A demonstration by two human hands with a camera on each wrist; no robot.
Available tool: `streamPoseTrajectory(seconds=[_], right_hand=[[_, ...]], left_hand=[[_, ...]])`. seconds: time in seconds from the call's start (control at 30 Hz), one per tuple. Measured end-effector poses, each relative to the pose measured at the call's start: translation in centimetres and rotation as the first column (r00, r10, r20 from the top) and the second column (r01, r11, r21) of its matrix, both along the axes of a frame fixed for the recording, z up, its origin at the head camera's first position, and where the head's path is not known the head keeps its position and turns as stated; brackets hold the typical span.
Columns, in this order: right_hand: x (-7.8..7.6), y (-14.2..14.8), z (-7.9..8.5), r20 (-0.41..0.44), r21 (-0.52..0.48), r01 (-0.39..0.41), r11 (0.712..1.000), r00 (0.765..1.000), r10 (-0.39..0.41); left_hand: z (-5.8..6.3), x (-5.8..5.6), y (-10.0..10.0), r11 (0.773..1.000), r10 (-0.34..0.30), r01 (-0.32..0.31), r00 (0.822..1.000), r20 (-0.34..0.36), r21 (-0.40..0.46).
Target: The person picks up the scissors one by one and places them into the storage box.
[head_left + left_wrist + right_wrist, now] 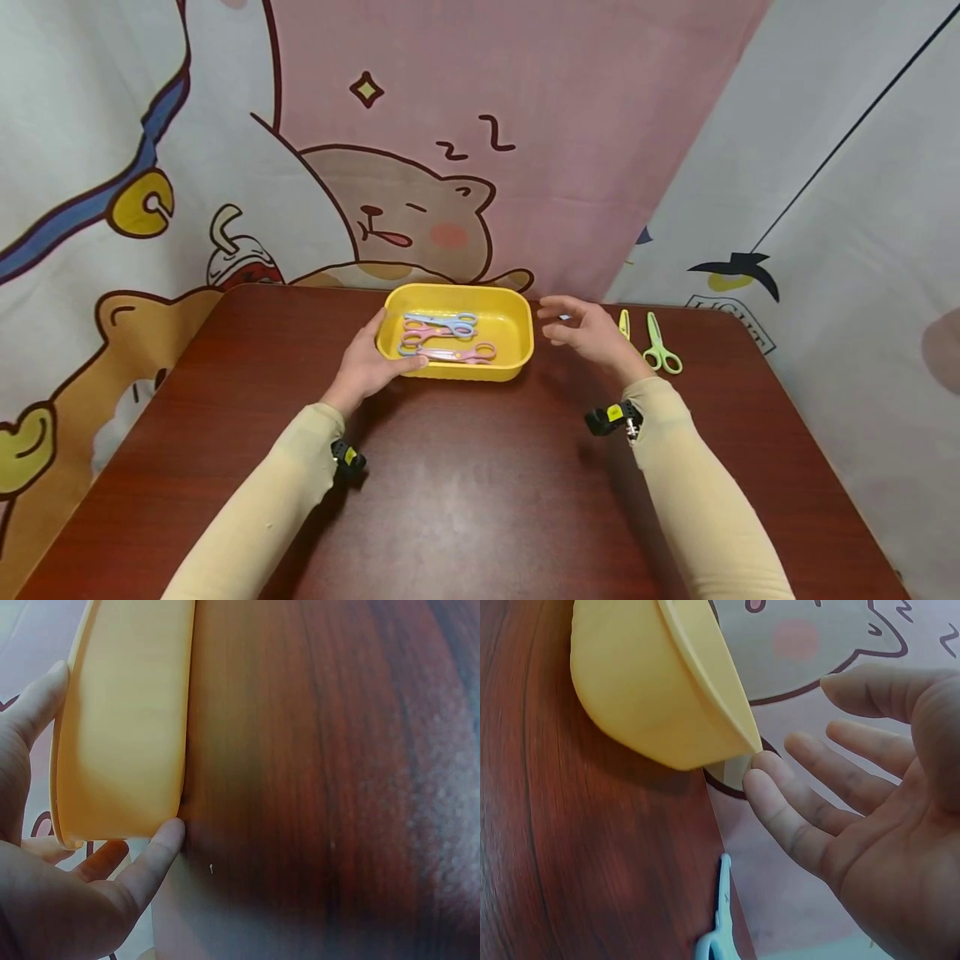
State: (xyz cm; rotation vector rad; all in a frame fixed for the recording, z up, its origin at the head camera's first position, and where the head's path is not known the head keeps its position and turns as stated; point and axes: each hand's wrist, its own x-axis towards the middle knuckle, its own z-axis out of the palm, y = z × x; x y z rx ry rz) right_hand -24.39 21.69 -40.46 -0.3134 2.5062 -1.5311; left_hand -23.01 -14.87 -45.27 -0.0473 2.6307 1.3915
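A yellow plastic tray (504,335) stands near the back of the table. Several pairs of children's scissors (450,356), pink and blue, lie in its left half. My left hand (366,367) grips the tray's left end, thumb over the front rim; in the left wrist view a fingertip touches the tray's bottom edge. To the right of the tray, my right hand (588,329) is held with fingers spread and loosely bent, holding nothing. Below it in the right wrist view lie light blue scissors (720,934), mostly hidden by the hand in the head view.
Right of my right hand lie green scissors (655,343) and yellow scissors (624,323), the latter partly covered by the hand. The dark red-brown wooden table (465,500) ends at a printed cartoon curtain (600,125) behind the tray.
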Motion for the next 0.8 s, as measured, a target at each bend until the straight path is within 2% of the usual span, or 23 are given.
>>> streamPoseTrajectory(seconds=[0.27, 0.47, 0.8], right_hand=[[0.2, 1.6, 0.0, 0.007, 0.021, 0.037, 0.999, 0.999, -0.037], [0.3, 2.5, -0.4, -0.004, 0.115, 0.079, 0.99, 0.997, -0.079], [0.1, 4.0, -1.8, -0.106, 0.2, 0.163, 0.966, 0.984, -0.144]], left_hand=[[-0.2, -0.1, -0.1, 1.0, -0.004, 0.004, 1.0, -0.006, -0.005], [-0.2, -0.1, 0.0, 1.0, -0.001, 0.001, 1.0, 0.001, -0.006], [-0.2, -0.2, 0.0, 1.0, 0.002, -0.002, 1.0, 0.001, -0.003]])
